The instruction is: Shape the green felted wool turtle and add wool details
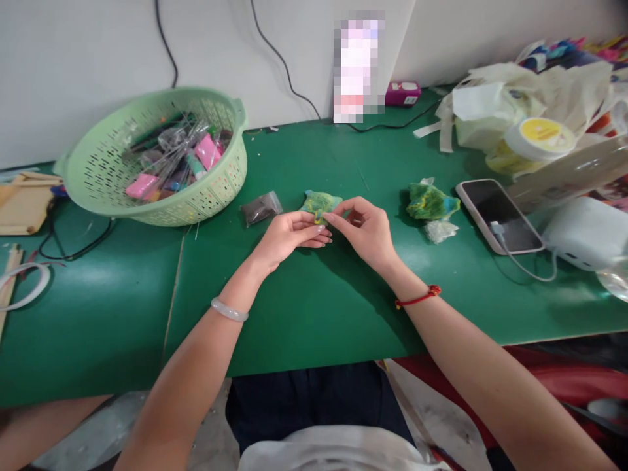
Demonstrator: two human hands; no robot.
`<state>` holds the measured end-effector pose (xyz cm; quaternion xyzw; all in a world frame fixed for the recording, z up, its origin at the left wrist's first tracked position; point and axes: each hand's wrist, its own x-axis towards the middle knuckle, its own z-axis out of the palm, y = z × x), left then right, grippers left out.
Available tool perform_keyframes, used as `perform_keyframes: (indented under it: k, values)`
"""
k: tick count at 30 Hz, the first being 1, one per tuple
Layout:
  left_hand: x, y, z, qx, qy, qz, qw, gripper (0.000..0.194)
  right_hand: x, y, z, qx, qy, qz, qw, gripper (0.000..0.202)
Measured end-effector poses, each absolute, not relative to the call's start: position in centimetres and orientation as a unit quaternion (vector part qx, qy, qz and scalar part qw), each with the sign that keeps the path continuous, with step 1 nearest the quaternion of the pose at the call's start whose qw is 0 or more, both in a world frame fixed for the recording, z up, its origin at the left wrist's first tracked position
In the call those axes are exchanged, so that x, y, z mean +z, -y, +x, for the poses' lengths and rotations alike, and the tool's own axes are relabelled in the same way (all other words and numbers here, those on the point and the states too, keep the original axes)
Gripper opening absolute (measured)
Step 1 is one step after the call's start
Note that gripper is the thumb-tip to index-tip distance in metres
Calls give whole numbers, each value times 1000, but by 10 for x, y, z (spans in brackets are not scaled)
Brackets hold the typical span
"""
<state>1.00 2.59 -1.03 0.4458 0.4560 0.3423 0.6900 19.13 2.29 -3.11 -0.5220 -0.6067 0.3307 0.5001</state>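
Both hands meet over the green table [314, 314] at a small green and yellow patterned piece [321, 201]. My left hand [289, 237] pinches its lower edge between thumb and fingers. From the other side, my right hand [366, 229] holds the same edge with thumb and index finger closed. Just left of them lies a small clear packet with dark contents [261, 209]. A larger crumpled green and yellow piece [432, 201] rests to the right, with a crumpled clear wrapper [440, 231] below it.
A green basket [206, 196] of packets and thin sticks stands at the left. Tape [36, 288] lies at the far left. On the right are a phone [500, 216] with a cable, a white-lidded tub [544, 137] and plastic bags [481, 104]. A purple box [403, 93] sits behind.
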Motion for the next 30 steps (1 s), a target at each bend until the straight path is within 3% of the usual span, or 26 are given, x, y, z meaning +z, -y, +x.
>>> perform_keyframes:
  k: [14,27,30]
  values:
    - [-10,-26,10,340,-459,447,688,4,-30,-21,190,322,612,-522,500,40]
    - [-9,-26,10,337,-459,446,690,7,-33,-23,192,299,627,-505,513,31]
    - [-10,-26,10,337,-456,446,693,6,-32,-22,194,281,624,-504,527,22]
